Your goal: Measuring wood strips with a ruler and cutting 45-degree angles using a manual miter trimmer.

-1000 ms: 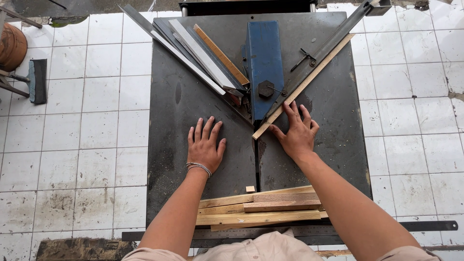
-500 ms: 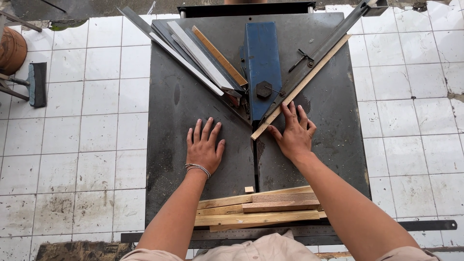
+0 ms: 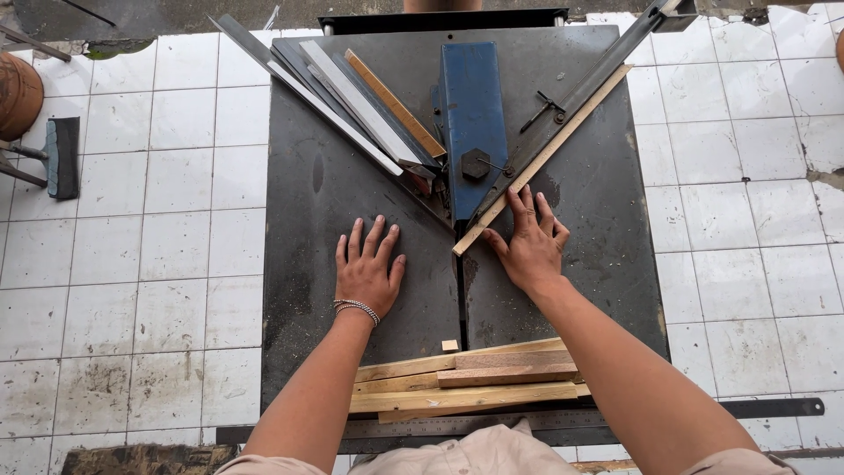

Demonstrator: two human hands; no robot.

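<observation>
My left hand [image 3: 367,267] lies flat with fingers spread on the dark metal saw table [image 3: 308,229], holding nothing. My right hand [image 3: 530,241] presses on the lower end of a long thin wooden strip [image 3: 549,151] that runs diagonally along a metal angle fence [image 3: 587,84]. The strip's cut end sits near the slot beside the blue blade guard [image 3: 475,123]. A beaded bracelet circles my left wrist.
Several wooden strips [image 3: 466,380] are stacked at the table's near edge, with a tiny offcut [image 3: 450,346] beside them and a steel ruler [image 3: 492,424] in front. Metal bars and a wood strip [image 3: 369,110] lie along the left fence. White floor tiles surround the table; a squeegee [image 3: 61,157] lies left.
My right hand has slid the wooden strip slightly up and away along the fence. My left hand stays flat in the same place.
</observation>
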